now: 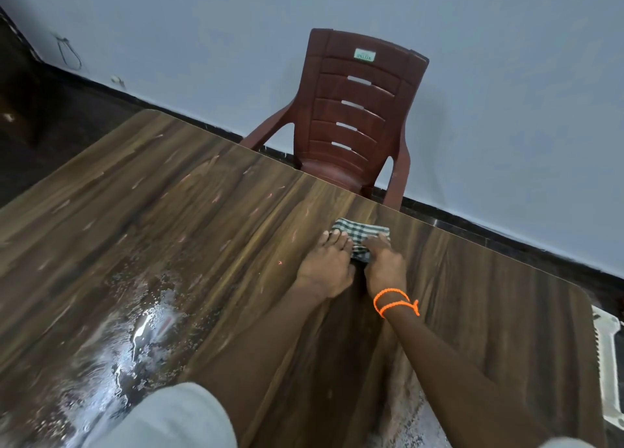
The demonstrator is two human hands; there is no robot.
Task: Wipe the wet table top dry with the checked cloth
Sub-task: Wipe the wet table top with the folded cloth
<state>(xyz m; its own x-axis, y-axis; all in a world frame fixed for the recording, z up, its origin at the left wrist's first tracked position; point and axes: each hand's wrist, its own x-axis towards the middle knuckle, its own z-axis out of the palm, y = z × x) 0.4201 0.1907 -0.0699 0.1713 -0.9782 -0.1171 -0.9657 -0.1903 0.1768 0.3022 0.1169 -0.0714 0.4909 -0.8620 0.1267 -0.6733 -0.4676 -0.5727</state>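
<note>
Green-and-white checked cloth (361, 236), folded into a thick pad, lies on the brown wood-grain laminate table (489, 312) close to its far edge, in front of the maroon slatted plastic chair (354, 109). Folding it small likely gives both hands one firm block to bear down on. The left hand (326, 267) lies flat with fingers stretched, their tips pressing the cloth's near-left part; it is not clenched round anything. The right hand (385, 262) presses on the near-right part, and its fingers seem bent over the cloth's edge, though whether they truly pinch the fabric I cannot tell. An orange beaded thread (395, 302) circles the right wrist. Both arms reach straight out, which suits a long push or pull stroke along the grain.

Shiny pooled water (141, 339) with scattered droplets sits well apart on the near-left of the table, so by my judgement most of the drying is not yet done there. The cloth's near half is hidden under the hands. Grey sleeves (169, 417) are cut off at the bottom edge. A white plastic object (607, 363) beyond the table's right corner is too cropped to identify.
</note>
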